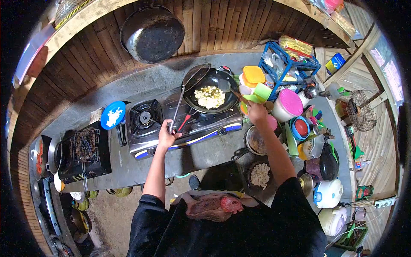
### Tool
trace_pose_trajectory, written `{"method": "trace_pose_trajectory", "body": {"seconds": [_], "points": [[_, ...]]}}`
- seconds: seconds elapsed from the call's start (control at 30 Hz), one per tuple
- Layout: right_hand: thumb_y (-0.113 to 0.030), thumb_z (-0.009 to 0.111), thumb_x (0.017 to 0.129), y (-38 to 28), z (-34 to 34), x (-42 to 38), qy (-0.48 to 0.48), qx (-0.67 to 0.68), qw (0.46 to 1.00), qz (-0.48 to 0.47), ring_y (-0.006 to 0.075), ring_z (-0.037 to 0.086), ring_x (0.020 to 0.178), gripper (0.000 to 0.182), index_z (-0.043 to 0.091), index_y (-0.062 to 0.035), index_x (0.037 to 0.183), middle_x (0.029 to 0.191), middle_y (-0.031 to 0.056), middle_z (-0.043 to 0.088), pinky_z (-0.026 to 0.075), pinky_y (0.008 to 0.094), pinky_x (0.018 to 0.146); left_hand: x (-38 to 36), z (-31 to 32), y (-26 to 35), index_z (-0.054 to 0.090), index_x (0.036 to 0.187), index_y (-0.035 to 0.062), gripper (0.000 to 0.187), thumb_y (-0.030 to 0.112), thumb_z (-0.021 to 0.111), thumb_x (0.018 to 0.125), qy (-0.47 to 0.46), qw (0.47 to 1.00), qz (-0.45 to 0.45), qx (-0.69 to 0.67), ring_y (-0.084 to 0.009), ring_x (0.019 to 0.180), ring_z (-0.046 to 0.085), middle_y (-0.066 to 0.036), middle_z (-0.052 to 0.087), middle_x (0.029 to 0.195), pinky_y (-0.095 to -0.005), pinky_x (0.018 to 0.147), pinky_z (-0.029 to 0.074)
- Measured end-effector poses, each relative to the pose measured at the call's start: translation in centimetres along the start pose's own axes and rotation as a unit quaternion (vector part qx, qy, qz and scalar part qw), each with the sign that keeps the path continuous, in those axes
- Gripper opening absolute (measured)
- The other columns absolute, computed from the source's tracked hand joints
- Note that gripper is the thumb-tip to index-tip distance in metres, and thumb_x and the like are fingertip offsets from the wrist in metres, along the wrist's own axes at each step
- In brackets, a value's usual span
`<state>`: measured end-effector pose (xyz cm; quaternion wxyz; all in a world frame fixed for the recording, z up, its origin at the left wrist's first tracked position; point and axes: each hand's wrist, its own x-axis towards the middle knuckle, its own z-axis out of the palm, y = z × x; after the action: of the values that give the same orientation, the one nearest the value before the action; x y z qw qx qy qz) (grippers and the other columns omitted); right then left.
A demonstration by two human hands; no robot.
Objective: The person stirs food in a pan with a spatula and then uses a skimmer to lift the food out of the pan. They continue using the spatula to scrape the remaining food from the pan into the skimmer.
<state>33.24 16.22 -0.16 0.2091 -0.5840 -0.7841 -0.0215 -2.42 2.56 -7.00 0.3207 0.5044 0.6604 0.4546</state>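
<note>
My left hand (168, 136) is closed around the long metal handle of a skimmer (198, 77). Its round, dark mesh head rests over the left rim of a black wok (195, 99) on the right burner. Closed on the wooden handle of a spatula (224, 85), my right hand (257, 112) is to the right of the wok. The spatula's flat blade is inside the wok, at the right of some chopped pale and yellow-green food (209, 97). A red-handled utensil (185, 122) lies on the stove beside my left hand.
The gas stove (184, 112) has a bare left burner (145, 117). A blue plate (113, 115) with white pieces sits left of it. Tubs, a blue rack (287, 70) and a pink-lidded container (290, 103) crowd the right. A pan (258, 174) of pale food is below my right arm.
</note>
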Motion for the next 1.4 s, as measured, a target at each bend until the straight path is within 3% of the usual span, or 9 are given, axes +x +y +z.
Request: {"method": "trace_pose_trajectory", "body": {"seconds": [0.13, 0.23, 0.3, 0.4, 0.63, 0.87, 1.17, 1.23, 1.4], "points": [[-0.017, 0.054, 0.078, 0.6, -0.6, -0.9, -0.017, 0.008, 0.999, -0.048, 0.0369, 0.058, 0.075, 0.016, 0.061, -0.0042, 0.085, 0.081, 0.0182, 0.06, 0.047, 0.0453, 0.065, -0.1, 0.0, 0.3, 0.044, 0.105, 0.0103, 0.064, -0.001, 0.08, 0.054, 0.004, 1.0, -0.01, -0.008, -0.0093, 0.06, 0.044, 0.003, 0.045, 0.066, -0.0243, 0.057, 0.04], [-0.017, 0.054, 0.079, 1.0, -0.8, -0.6, -0.124, 0.074, 0.989, -0.041, 0.0353, 0.059, 0.074, 0.019, 0.063, -0.0012, 0.085, 0.075, 0.0172, 0.062, 0.047, 0.0408, 0.067, -0.1, 0.0, 0.4, 0.044, 0.105, 0.0103, 0.063, -0.001, 0.08, 0.054, 0.001, 1.0, -0.02, 0.003, -0.0098, 0.06, 0.045, 0.002, 0.046, 0.066, -0.0246, 0.057, 0.04], [-0.02, 0.055, 0.08, 0.4, 0.3, -0.4, -0.219, 0.215, 0.951, 0.026, 0.0326, 0.061, 0.078, 0.024, 0.064, -0.001, 0.093, 0.077, 0.0181, 0.063, 0.047, 0.0366, 0.07, -0.1, 0.0, 0.3, 0.044, 0.105, 0.01, 0.063, -0.001, 0.08, 0.054, 0.002, 1.0, -0.019, 0.0, -0.0101, 0.061, 0.045, 0.002, 0.046, 0.066, -0.025, 0.057, 0.04], [-0.022, 0.056, 0.081, -0.9, 1.1, -1.0, -0.223, 0.326, 0.915, 0.081, 0.0315, 0.061, 0.082, 0.027, 0.063, -0.0027, 0.099, 0.087, 0.0198, 0.063, 0.046, 0.035, 0.073, 0.0, -0.2, 0.2, 0.044, 0.107, 0.0112, 0.062, 0.0, 0.079, 0.057, 0.002, 1.0, 0.002, 0.021, -0.0114, 0.061, 0.048, 0.0, 0.048, 0.066, -0.0273, 0.059, 0.043], [-0.021, 0.058, 0.079, -2.4, -1.0, -2.6, -0.046, 0.216, 0.975, -0.041, 0.0349, 0.059, 0.087, 0.032, 0.06, -0.0092, 0.108, 0.091, 0.02, 0.061, 0.046, 0.0391, 0.075, -0.1, -0.1, 0.2, 0.044, 0.107, 0.0106, 0.062, 0.0, 0.079, 0.057, 0.006, 1.0, -0.012, 0.019, -0.0121, 0.061, 0.048, 0.0, 0.049, 0.067, -0.0279, 0.059, 0.043], [-0.021, 0.06, 0.077, -2.1, -2.0, -3.5, -0.076, 0.12, 0.99, 0.003, 0.0354, 0.059, 0.084, 0.031, 0.061, -0.0143, 0.107, 0.087, 0.019, 0.062, 0.047, 0.0435, 0.072, -0.1, -0.2, 0.5, 0.043, 0.105, 0.0097, 0.063, -0.002, 0.079, 0.054, 0.0, 1.0, -0.003, 0.006, -0.0095, 0.06, 0.044, 0.002, 0.045, 0.066, -0.0242, 0.057, 0.04], [-0.019, 0.059, 0.077, -1.2, -0.5, -2.3, 0.028, 0.09, 0.995, 0.039, 0.0382, 0.058, 0.083, 0.033, 0.058, -0.0125, 0.11, 0.091, 0.0213, 0.06, 0.047, 0.045, 0.072, 0.2, -0.1, -0.1, 0.043, 0.106, 0.0108, 0.063, -0.002, 0.079, 0.056, -0.013, 1.0, -0.011, -0.026, -0.009, 0.06, 0.043, 0.003, 0.044, 0.065, -0.0238, 0.057, 0.04], [-0.018, 0.058, 0.079, -1.5, 0.0, -2.3, -0.017, 0.078, 0.995, 0.063, 0.0378, 0.058, 0.085, 0.03, 0.059, -0.0067, 0.107, 0.093, 0.0219, 0.06, 0.047, 0.0431, 0.073, 0.2, -0.2, -0.1, 0.043, 0.106, 0.0107, 0.063, -0.002, 0.079, 0.056, -0.012, 1.0, -0.003, -0.021, -0.009, 0.06, 0.043, 0.003, 0.044, 0.065, -0.0238, 0.057, 0.04], [-0.023, 0.057, 0.08, 0.0, 1.0, -2.7, -0.052, 0.154, 0.986, 0.045, 0.0367, 0.057, 0.089, 0.032, 0.059, -0.0072, 0.108, 0.095, 0.0217, 0.06, 0.046, 0.0411, 0.077, -0.1, -0.4, 0.8, 0.044, 0.106, 0.0095, 0.062, -0.003, 0.078, 0.056, -0.005, 1.0, -0.013, -0.001, -0.0105, 0.06, 0.045, 0.001, 0.046, 0.066, -0.0258, 0.057, 0.042]]}}
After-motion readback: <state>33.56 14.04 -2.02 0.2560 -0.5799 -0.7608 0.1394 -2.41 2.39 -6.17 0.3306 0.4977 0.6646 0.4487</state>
